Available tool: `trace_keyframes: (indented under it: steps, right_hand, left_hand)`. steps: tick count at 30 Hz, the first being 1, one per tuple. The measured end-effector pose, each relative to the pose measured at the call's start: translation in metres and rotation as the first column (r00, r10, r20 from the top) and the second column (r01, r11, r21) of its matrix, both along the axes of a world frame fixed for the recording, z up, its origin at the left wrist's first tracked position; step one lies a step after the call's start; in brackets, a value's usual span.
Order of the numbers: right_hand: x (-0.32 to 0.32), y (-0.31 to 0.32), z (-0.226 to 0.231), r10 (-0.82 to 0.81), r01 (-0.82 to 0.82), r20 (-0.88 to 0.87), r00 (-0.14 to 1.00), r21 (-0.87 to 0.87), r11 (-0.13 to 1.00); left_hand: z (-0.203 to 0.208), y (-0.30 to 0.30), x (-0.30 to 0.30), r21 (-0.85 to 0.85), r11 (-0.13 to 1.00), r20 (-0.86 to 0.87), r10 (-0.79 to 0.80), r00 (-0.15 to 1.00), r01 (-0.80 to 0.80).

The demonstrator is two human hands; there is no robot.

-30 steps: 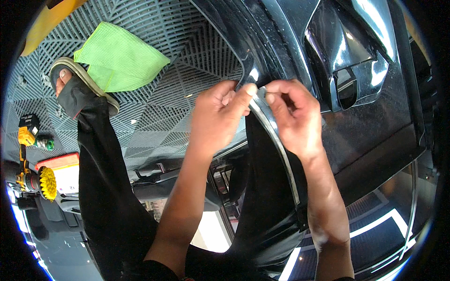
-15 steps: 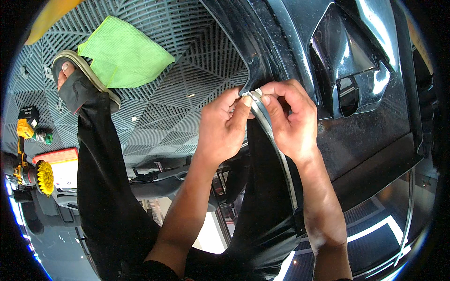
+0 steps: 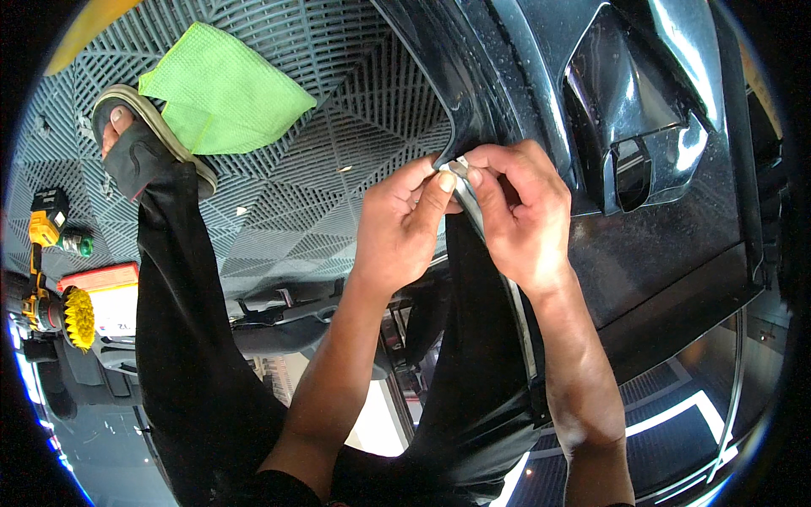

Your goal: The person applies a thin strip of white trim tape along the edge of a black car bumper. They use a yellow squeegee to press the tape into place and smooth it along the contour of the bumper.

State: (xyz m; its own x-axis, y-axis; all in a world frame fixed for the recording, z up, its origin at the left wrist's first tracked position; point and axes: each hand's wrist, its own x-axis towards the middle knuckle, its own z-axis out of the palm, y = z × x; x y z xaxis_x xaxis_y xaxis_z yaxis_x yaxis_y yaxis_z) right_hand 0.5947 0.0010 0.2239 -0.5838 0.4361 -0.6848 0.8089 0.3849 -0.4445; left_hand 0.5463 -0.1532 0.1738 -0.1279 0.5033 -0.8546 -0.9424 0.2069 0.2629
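Note:
My left hand (image 3: pixel 399 221) is closed, its thumb and fingers pinching the end of a pale grey strip (image 3: pixel 471 213) that runs along the edge of a glossy black car panel (image 3: pixel 466 110). Right beside it, my right hand (image 3: pixel 525 211) pinches the same spot between thumb and forefinger. A small whitish bit (image 3: pixel 460 162) shows between the fingertips; its kind is too small to tell. The strip passes behind my right hand and wrist, then shows again lower down, beside my leg.
A green cloth (image 3: pixel 228 89) lies on the grey grid floor (image 3: pixel 338 139) by my sandalled foot (image 3: pixel 139 144). At the left are a yellow-and-black power tool (image 3: pixel 42 228), a yellow round brush (image 3: pixel 79 318) and a red-and-white box (image 3: pixel 110 296). The panel's moulded recess (image 3: pixel 629 173) is at the right.
My fingertips have shifted slightly at the strip's end, and my right hand now covers more of the strip. The view has moved a little.

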Motion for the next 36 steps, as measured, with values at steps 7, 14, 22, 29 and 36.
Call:
trace_keyframes:
  steps: [7, 14, 22, 29, 36]
  right_hand:
    - [0.000, 0.001, 0.001, -0.064, 0.064, -0.016, 0.998, -0.032, 0.997]
    - [-0.003, -0.002, 0.000, -0.043, 0.043, -0.012, 0.999, -0.007, 0.999]
    - [-0.004, 0.004, 0.003, -0.005, 0.005, 0.016, 1.000, -0.042, 0.999]
    - [-0.003, 0.003, 0.000, -0.052, 0.052, -0.005, 0.999, -0.040, 0.998]
    - [0.000, 0.001, 0.001, 0.024, -0.024, -0.010, 1.000, 0.002, 1.000]
  left_hand:
    - [0.005, 0.005, -0.001, -0.036, 0.995, 0.094, 0.093, 0.991, -0.090]
    - [0.000, -0.001, 0.001, 0.025, 0.999, 0.050, 0.044, 0.998, -0.046]
    - [0.000, -0.001, 0.001, 0.013, 0.998, 0.081, 0.064, 0.995, -0.065]
    - [0.001, -0.003, 0.001, 0.012, 0.998, 0.094, 0.058, 0.994, -0.059]
    - [-0.001, -0.005, 0.007, 0.036, 0.994, 0.097, 0.095, 0.991, -0.099]
